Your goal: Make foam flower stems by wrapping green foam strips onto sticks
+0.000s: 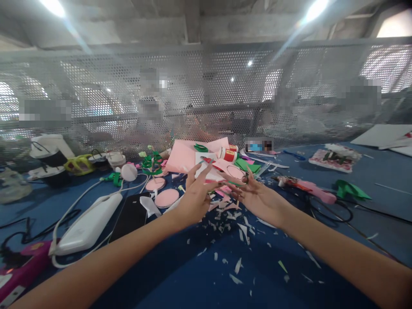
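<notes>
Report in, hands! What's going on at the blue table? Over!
Left hand, right hand: both spread, grip unclear. White paper just beyond, pink sheet behind. Paper scraps litter the blue table, maybe in the way.

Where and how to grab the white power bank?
Probably mid-length, from above, fingers across its narrow width: the white power bank lies flat and elongated. Avoid the white cable around its near end and the flat black slab on its right.
</notes>
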Demonstrator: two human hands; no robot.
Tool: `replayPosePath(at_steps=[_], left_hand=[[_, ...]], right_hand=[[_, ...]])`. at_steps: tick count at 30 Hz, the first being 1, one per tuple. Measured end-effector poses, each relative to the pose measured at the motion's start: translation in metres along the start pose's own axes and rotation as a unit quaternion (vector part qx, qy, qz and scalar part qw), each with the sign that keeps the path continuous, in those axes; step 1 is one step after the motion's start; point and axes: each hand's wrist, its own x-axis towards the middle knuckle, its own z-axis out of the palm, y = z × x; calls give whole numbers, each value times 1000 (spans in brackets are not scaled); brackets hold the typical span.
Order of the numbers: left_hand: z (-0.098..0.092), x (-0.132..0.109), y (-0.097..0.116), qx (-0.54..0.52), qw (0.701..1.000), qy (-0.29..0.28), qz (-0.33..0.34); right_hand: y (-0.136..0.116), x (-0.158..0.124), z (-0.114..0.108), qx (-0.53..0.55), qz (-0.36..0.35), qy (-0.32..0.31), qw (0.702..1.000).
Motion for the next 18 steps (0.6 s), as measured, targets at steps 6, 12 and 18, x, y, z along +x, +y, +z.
replayPosePath(at_steps=[6,12,18], left_hand=[[-6,12,4,-408,876,-44,-254],[-3,14,17,-633,685,26,-360],[-7,6,32,-608,729,16,-314]], right_hand=[[1,-4,5,-96,-26,-4,995],[0,-7,8,-331,-98,-39,938],[9,-4,5,-415,-105,-37,903]])
